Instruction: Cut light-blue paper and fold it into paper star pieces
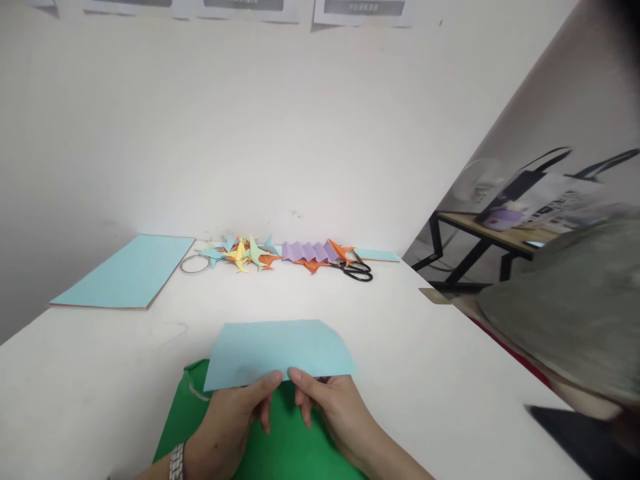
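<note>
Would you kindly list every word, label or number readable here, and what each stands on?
Nothing is clearly readable.
Rightmost wall sheet: small characters, too blurred to read.
Wall sheet next to it: characters cut off and blurred, unreadable.
Bag at right: large dark lettering, too blurred to read.
Held light-blue sheet: no text shows.

A silvery link band point(177, 461) rings the left wrist point(194, 457) — fingers point(313, 387) and forearms point(393, 455) bare.
</note>
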`<move>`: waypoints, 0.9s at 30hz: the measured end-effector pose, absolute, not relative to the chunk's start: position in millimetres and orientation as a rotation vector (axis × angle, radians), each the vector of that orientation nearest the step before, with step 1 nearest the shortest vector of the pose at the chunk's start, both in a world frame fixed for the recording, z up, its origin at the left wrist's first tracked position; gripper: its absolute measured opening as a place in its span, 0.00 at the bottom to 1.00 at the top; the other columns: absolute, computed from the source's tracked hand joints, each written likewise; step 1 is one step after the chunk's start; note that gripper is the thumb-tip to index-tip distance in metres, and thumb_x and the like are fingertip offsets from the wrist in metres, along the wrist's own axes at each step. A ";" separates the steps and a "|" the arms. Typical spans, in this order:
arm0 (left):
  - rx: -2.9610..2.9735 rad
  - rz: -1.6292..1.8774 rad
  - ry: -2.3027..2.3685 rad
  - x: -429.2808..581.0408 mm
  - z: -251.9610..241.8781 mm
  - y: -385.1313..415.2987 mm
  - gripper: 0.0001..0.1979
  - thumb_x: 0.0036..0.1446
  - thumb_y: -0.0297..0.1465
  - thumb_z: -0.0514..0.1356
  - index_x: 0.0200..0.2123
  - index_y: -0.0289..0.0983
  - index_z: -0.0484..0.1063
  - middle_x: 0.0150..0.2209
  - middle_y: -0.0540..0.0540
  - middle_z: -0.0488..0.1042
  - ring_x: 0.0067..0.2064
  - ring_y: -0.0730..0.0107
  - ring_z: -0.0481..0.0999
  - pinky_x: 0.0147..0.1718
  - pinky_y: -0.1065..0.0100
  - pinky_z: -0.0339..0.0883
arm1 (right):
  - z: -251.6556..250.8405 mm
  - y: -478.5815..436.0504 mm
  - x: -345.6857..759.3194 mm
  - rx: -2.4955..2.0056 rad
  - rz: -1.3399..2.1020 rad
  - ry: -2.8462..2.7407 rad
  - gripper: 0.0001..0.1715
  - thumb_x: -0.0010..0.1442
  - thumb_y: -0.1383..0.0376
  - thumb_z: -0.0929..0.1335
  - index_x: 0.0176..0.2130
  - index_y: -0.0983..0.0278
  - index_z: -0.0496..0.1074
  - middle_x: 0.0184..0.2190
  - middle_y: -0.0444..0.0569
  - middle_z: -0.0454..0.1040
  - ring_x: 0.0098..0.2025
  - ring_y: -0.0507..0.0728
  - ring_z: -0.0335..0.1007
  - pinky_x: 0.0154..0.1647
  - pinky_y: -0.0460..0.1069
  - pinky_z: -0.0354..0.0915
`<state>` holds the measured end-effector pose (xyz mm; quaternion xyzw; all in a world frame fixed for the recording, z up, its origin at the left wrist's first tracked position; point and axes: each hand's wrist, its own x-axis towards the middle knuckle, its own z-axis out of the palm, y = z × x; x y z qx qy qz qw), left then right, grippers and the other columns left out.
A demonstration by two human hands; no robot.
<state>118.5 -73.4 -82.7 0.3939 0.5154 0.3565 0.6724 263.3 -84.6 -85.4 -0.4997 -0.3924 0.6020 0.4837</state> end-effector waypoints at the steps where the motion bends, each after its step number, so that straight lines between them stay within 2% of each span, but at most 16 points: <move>1: 0.878 0.804 1.163 117.6 -82.1 -72.9 0.24 0.44 0.41 0.62 0.06 0.39 0.57 0.11 0.53 0.57 0.20 0.74 0.58 0.26 0.71 0.57 | -85.3 -84.6 264.1 -1.221 1.472 -0.959 0.24 0.47 0.52 0.71 0.13 0.67 0.67 0.09 0.42 0.64 0.13 0.47 0.57 0.21 0.45 0.57; 5: 0.846 0.893 1.120 112.8 -77.5 -68.1 0.25 0.43 0.39 0.63 0.08 0.39 0.51 0.09 0.56 0.52 0.16 0.79 0.52 0.19 0.73 0.51 | -83.1 -81.9 271.5 -1.201 1.466 -0.894 0.24 0.45 0.52 0.72 0.12 0.66 0.66 0.08 0.41 0.62 0.11 0.46 0.53 0.17 0.45 0.53; 7: 0.828 0.961 1.087 109.1 -74.5 -64.1 0.22 0.41 0.37 0.65 0.12 0.38 0.53 0.09 0.58 0.50 0.14 0.81 0.47 0.15 0.74 0.43 | -81.9 -78.9 276.9 -1.207 1.429 -0.865 0.24 0.45 0.52 0.72 0.12 0.66 0.66 0.07 0.41 0.60 0.11 0.46 0.52 0.16 0.45 0.52; 9: 0.799 0.984 1.038 105.3 -72.2 -60.1 0.19 0.40 0.35 0.66 0.16 0.38 0.55 0.09 0.60 0.50 0.14 0.83 0.45 0.14 0.74 0.39 | -81.6 -75.7 281.4 -1.210 1.421 -0.860 0.24 0.44 0.52 0.72 0.12 0.66 0.66 0.06 0.41 0.60 0.11 0.47 0.53 0.16 0.45 0.52; 19: 0.840 0.856 1.023 97.9 -68.6 -49.1 0.16 0.47 0.39 0.62 0.16 0.34 0.65 0.13 0.55 0.62 0.12 0.84 0.57 0.13 0.77 0.49 | -83.2 -66.3 291.5 -1.182 1.384 -0.784 0.23 0.43 0.55 0.73 0.12 0.67 0.66 0.07 0.41 0.61 0.09 0.45 0.51 0.11 0.43 0.48; 27: 0.744 0.910 1.063 92.6 -70.1 -45.6 0.16 0.41 0.31 0.66 0.15 0.35 0.60 0.13 0.57 0.61 0.13 0.87 0.55 0.12 0.80 0.46 | -87.1 -63.0 298.8 -1.165 1.359 -0.769 0.23 0.43 0.56 0.74 0.11 0.68 0.66 0.07 0.41 0.62 0.09 0.44 0.51 0.11 0.43 0.48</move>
